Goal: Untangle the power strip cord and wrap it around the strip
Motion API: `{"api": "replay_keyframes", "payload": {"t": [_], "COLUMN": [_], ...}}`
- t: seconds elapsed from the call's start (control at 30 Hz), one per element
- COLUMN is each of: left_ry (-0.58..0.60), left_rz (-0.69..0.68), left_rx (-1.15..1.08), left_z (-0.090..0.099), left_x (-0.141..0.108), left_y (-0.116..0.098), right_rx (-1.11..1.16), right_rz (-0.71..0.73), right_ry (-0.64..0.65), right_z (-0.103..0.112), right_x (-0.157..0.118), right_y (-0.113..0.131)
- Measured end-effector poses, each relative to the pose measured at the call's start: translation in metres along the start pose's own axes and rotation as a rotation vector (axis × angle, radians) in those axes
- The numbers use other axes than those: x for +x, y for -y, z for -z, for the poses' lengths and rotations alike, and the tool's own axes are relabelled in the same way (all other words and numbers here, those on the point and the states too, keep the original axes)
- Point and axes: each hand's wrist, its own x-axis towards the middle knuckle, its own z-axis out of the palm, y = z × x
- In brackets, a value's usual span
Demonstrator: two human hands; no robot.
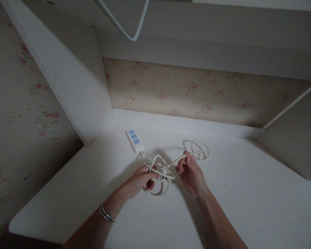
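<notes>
A white power strip (135, 141) with blue socket faces lies on the desk, left of centre. Its pale cord (162, 194) runs down into a loose tangle of loops between my hands. My left hand (144, 178) is closed around several of these loops. At the middle of the tangle a whitish plug (164, 169) shows, partly covered by cord. My right hand (189, 172) pinches a length of cord between thumb and fingers, to the right of the plug. Beyond its fingertips, more cord curls in a loose coil on the desk.
The white desktop (238, 204) ends at a rounded corner at lower left. White panels (75, 69) stand at both sides, and a shelf (197, 48) hangs overhead. A pale cable (133, 38) dangles at the top. Floral wallpaper (166, 91) covers the back.
</notes>
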Motion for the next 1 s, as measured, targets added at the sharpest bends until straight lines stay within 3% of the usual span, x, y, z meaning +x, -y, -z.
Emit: {"api": "replay_keyframes", "payload": {"t": [0.13, 0.27, 0.47, 0.63, 0.77, 0.93, 1.0], "left_ry": [0.015, 0.026, -0.139, -0.229, -0.281, -0.347, -0.393], "left_rz": [-0.068, -0.052, -0.092, -0.140, -0.162, -0.178, -0.212], "left_rx": [-0.108, -0.114, -0.013, 0.014, -0.030, -0.162, -0.230], "left_z": [0.000, 0.001, 0.005, 0.010, 0.013, 0.018, 0.022], "left_x": [0.000, 0.000, 0.002, 0.004, 0.007, 0.008, 0.009], "left_y": [-0.001, -0.003, -0.001, -0.001, 0.001, -0.002, -0.003], "right_rx": [0.033, 0.155, 0.210, 0.153, -0.037, -0.072, -0.110], "right_rz": [-0.012, 0.014, 0.085, 0.157, 0.106, 0.101, 0.162], "right_ry": [-0.008, -0.064, -0.075, -0.213, -0.361, -0.534, -0.593], "right_z": [0.001, 0.006, 0.023, 0.043, 0.082, 0.168, 0.202], "right_x": [0.001, 0.001, 0.000, -0.003, -0.006, -0.009, -0.015], "right_y": [0.004, 0.016, 0.035, 0.054, 0.093, 0.164, 0.193]}}
